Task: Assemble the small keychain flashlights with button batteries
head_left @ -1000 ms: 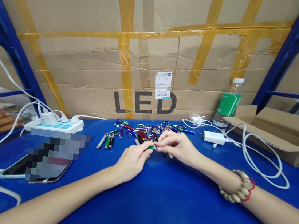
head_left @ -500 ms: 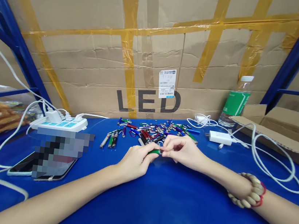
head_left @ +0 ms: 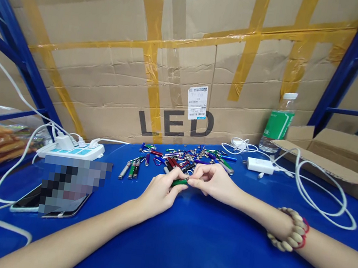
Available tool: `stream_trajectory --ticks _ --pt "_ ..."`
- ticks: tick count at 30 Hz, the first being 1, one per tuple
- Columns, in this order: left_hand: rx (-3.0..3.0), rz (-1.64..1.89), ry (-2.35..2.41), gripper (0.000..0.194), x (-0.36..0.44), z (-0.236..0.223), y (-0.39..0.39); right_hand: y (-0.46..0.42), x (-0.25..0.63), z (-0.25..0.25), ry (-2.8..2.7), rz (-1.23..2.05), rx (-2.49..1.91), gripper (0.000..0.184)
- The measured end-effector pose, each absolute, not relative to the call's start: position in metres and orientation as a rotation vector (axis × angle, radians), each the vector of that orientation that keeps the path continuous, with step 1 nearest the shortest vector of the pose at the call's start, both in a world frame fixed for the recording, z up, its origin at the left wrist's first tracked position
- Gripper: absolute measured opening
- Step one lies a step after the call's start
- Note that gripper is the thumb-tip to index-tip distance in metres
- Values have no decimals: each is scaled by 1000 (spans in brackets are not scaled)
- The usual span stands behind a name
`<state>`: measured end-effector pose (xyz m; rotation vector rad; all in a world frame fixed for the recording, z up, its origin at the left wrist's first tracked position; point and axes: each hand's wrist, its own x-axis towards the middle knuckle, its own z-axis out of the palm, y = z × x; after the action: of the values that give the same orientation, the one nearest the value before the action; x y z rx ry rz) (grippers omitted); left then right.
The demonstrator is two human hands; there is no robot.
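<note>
Between the thumb and fingers of my left hand (head_left: 161, 191) is a small green keychain flashlight (head_left: 179, 182), held nearly level above the blue table. My right hand (head_left: 214, 183) pinches at the flashlight's right end, the fingertips covering that end. Any small part inside this pinch is hidden. Just behind both hands lies a loose pile of small metal flashlights (head_left: 172, 163) in red, blue, green and black, with carabiner clips and small round silver pieces among them. A silver, a green and a black flashlight (head_left: 136, 170) lie side by side to the left of the pile.
On the left are a white power strip (head_left: 74, 151) and phones (head_left: 28, 197), partly pixelated. A water bottle (head_left: 277, 125), a white charger (head_left: 260, 165) with looped cable and an open carton (head_left: 344, 158) stand right. A large taped cardboard box (head_left: 113, 81) backs the table (head_left: 190, 245).
The view has shifted slightly. My right fingertips have closed in on the flashlight's end, where a silvery end showed before. The left hand keeps its hold.
</note>
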<state>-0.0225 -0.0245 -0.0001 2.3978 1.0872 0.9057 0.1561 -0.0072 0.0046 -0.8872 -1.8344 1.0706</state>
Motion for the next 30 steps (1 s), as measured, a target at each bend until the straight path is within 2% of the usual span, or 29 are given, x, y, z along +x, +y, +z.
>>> stream_trajectory --ticks 9,15,25,30 --pt "2352 933 1066 4 -22 0 -23 -4 155 4 -1835 1030 -953 35" --pt "2409 912 1060 27 -21 1 -24 -5 155 6 -1810 1046 -953 37" --pt "2376 921 1214 22 -20 2 -23 -6 153 6 -1861 950 -970 35" --pt "2322 950 1231 21 -19 2 -21 -4 154 9 -1848 792 -956 28"
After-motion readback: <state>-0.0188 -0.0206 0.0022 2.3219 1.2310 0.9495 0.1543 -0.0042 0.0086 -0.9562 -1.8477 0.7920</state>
